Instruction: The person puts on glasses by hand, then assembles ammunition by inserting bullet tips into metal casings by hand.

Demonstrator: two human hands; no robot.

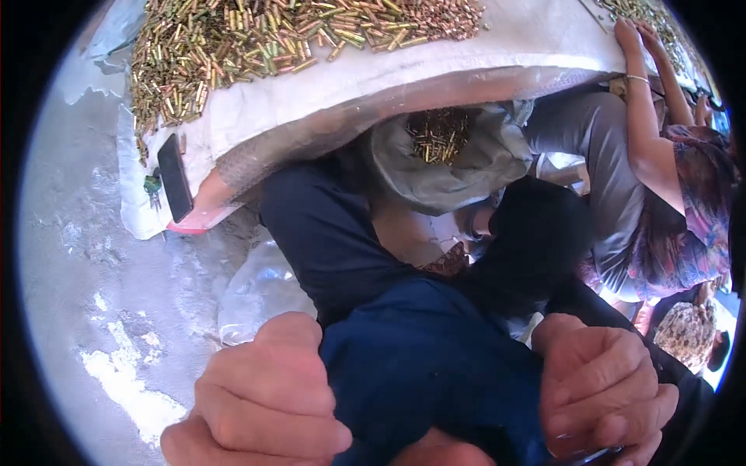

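My left hand [264, 388] is raised close to the camera at the lower left, its fingers curled into a fist. Whether anything is inside that fist is hidden. At the lower right my right hand [602, 388] is also closed, fingers bent inward. A thin shiny edge shows beneath it, too little to name. Both hands are above my lap, apart from each other and away from the table. Beyond my knees, a heap of small brass-coloured metal sleeves [256, 39] covers the table's far part. Between my knees an open grey sack [435, 186] holds similar metal pieces [439, 136].
A white sheet [326, 93] covers the table. On its left corner lie a dark phone [175, 177] and keys with a green tag [152, 186]. Clear plastic [264, 291] lies on the floor. At right sits another person [660, 179], hands at the table.
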